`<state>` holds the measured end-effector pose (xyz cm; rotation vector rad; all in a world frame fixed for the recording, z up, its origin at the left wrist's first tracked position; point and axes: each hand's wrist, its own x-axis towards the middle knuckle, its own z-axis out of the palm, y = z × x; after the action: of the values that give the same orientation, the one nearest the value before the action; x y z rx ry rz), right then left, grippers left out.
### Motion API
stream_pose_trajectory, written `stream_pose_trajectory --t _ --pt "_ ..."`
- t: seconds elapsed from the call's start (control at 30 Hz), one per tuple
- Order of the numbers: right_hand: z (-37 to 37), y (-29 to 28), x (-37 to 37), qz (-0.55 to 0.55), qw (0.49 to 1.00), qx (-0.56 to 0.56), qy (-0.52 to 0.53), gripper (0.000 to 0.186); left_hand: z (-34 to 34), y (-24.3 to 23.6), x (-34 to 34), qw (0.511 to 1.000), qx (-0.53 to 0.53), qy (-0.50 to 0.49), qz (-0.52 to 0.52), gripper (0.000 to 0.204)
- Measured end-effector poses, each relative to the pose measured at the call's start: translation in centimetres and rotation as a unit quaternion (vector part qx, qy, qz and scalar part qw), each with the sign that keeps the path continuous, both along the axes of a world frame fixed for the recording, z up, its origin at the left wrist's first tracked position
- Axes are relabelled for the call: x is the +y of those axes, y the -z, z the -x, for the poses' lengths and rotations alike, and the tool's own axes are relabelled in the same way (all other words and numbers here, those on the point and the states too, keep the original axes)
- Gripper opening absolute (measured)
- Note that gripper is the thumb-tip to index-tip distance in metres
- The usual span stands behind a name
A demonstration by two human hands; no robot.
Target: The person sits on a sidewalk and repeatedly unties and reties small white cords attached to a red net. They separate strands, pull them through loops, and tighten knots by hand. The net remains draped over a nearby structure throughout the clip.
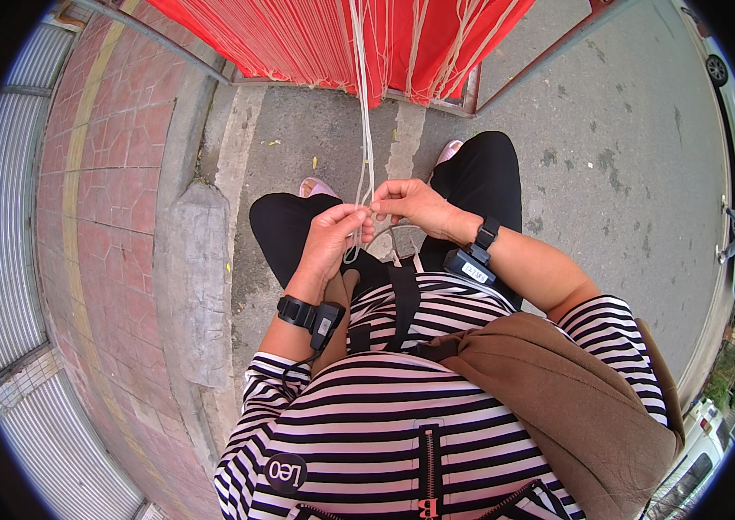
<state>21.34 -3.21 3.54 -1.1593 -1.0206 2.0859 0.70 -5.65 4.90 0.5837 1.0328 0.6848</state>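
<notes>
Long pale cords (362,104) run down from a red fabric piece (298,39) with many fine strands across it, stretched on a metal frame (474,97). My left hand (337,232) pinches the cords just above my lap, with a loop hanging below its fingers. Beside it on the right, my right hand (411,203) has thumb and index finger closed on the same cords, close to the left hand's fingertips. Both wrists carry black strapped devices. Exactly how the cords cross between my fingers is too small to tell.
My knees and pink-shod feet are below the frame. Pink paving (116,173) with a raised kerb (198,286) lies to the left, beside a corrugated shutter (8,191). Grey road (610,173) extends to the right, where parked cars (731,95) stand at the rim.
</notes>
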Motion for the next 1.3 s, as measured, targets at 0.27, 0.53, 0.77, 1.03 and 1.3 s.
stream_pose_trajectory --t 0.27,0.53,0.77,1.03,1.3 --pt "-0.2 -0.7 -0.1 -0.008 1.0 0.024 -0.001 0.01 0.4 0.4 0.1 0.997 -0.07 -0.04 0.011 0.018" --pt "-2.3 -3.1 0.0 0.029 0.98 0.194 0.038 0.007 1.4 0.6 0.5 0.988 -0.096 -0.116 0.024 0.017" --pt "-4.6 -4.6 -0.1 0.037 0.986 0.156 0.052 0.009 2.5 0.6 1.6 0.984 -0.119 -0.129 0.006 0.016" --pt "-2.7 -3.7 -0.6 -0.005 0.998 0.065 0.006 0.01 -1.9 -0.4 2.0 0.995 -0.097 -0.005 0.015 0.015" --pt "-2.5 -2.8 -0.7 -0.121 0.991 -0.058 0.005 0.008 -2.7 -1.4 2.3 0.995 0.024 0.05 -0.082 0.013"
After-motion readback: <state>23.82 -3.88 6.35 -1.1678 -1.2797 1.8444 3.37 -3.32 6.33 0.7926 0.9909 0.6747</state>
